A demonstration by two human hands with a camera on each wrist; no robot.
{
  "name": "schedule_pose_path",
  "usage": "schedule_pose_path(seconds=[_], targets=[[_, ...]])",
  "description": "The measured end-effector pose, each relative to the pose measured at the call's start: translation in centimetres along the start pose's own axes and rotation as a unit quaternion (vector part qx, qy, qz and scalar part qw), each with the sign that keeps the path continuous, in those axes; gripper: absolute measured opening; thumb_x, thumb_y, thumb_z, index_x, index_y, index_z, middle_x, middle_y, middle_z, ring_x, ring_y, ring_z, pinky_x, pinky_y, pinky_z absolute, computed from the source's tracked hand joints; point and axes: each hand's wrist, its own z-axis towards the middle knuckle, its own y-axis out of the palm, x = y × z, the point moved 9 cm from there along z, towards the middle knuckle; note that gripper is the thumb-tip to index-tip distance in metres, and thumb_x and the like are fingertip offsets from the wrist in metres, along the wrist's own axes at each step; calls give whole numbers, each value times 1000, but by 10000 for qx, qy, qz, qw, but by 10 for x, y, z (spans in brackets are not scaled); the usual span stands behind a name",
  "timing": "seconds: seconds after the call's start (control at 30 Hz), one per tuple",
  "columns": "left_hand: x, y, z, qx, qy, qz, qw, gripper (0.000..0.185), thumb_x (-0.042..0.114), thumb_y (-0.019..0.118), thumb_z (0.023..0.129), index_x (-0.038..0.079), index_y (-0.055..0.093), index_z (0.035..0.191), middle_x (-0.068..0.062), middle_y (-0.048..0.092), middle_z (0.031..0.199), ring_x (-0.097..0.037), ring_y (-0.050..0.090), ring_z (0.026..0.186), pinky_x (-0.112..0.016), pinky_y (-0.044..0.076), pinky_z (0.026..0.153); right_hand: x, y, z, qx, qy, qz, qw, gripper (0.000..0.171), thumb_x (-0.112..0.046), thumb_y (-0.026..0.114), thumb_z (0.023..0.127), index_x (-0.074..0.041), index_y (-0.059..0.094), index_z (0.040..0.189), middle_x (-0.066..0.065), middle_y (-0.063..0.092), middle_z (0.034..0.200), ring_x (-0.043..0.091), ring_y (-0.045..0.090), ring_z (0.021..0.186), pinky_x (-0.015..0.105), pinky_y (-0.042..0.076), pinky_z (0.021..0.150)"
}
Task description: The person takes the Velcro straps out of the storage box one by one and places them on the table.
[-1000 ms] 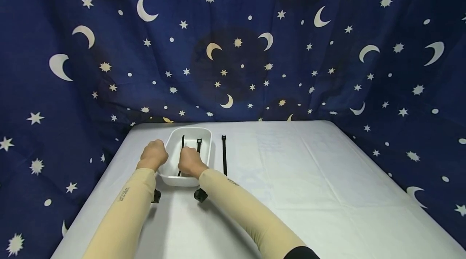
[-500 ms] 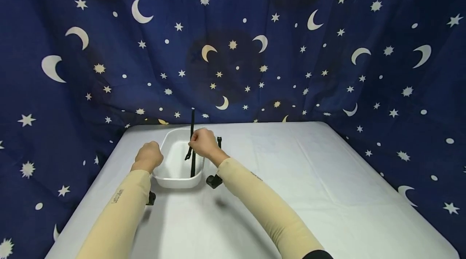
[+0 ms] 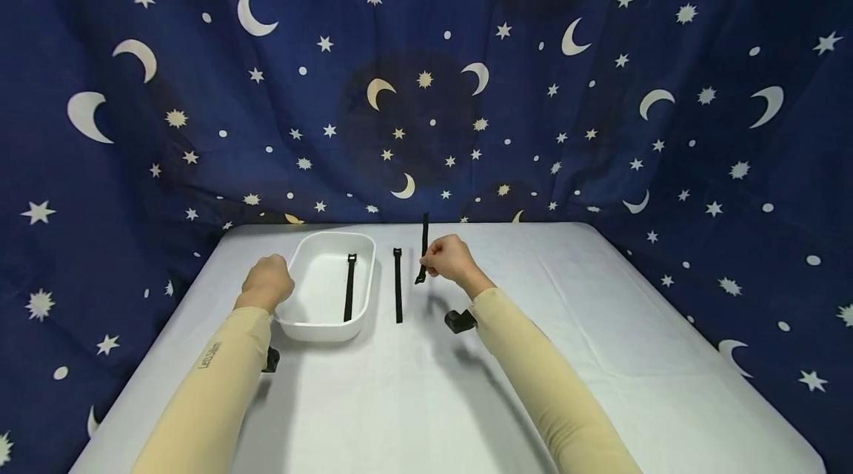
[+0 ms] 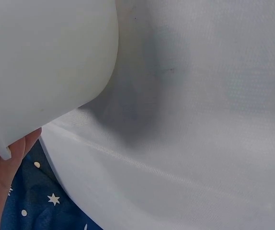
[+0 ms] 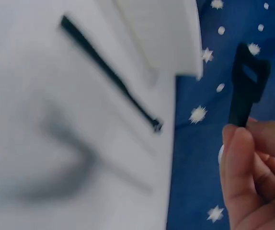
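Note:
A white tray (image 3: 333,236) sits at the table's left with one black strap (image 3: 349,287) lying inside it. My left hand (image 3: 268,284) grips the tray's left rim; the left wrist view shows the tray wall (image 4: 41,72) with my fingers (image 4: 3,187) under its edge. A second black strap (image 3: 397,285) lies flat on the cloth just right of the tray. My right hand (image 3: 435,264) hovers further right and pinches a third black strap (image 3: 423,246), held upright above the table. The right wrist view shows this strap (image 5: 246,86) sticking up from my fingertips (image 5: 245,158).
A white cloth covers the table (image 3: 546,355), with open surface to the right and front. A dark blue curtain with moons and stars (image 3: 426,89) hangs behind and at both sides. Black wrist camera mounts (image 3: 460,321) sit under each forearm.
My right hand lifted a strap out of the tray and carried it right, past the strap lying on the cloth. The left hand stayed on the tray rim.

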Motion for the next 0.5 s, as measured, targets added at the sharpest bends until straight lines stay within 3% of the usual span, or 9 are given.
schedule_pose_path(seconds=[0.13, 0.3, 0.5], targets=[[-3, 2, -1, -14, 14, -13, 10000, 33, 3, 51, 91, -15, 58, 118, -34, 64, 113, -38, 66, 92, -48, 58, 76, 32, 7, -4, -302, 222, 102, 9992, 23, -7, 70, 92, -5, 63, 70, 8, 70, 76, 17, 66, 65, 42, 58, 72], [-4, 4, -1, -10, -15, -23, 10000, 32, 3, 52, 91, -15, 58, 117, -33, 65, 111, -36, 66, 89, -46, 58, 71, 62, 17, -9, -437, 366, -51, 9984, 22, -7, 71, 91, -4, 64, 70, 7, 73, 78, 17, 67, 65, 31, 55, 62], [-1, 0, 0, -19, -22, -14, 10000, 31, 2, 53, 90, -15, 58, 116, -32, 65, 108, -36, 66, 87, -46, 58, 71, 77, 24, -10, -501, 438, -213, 9976, 23, -9, 73, 90, -6, 64, 69, 5, 70, 69, 14, 62, 60, 24, 48, 54]])
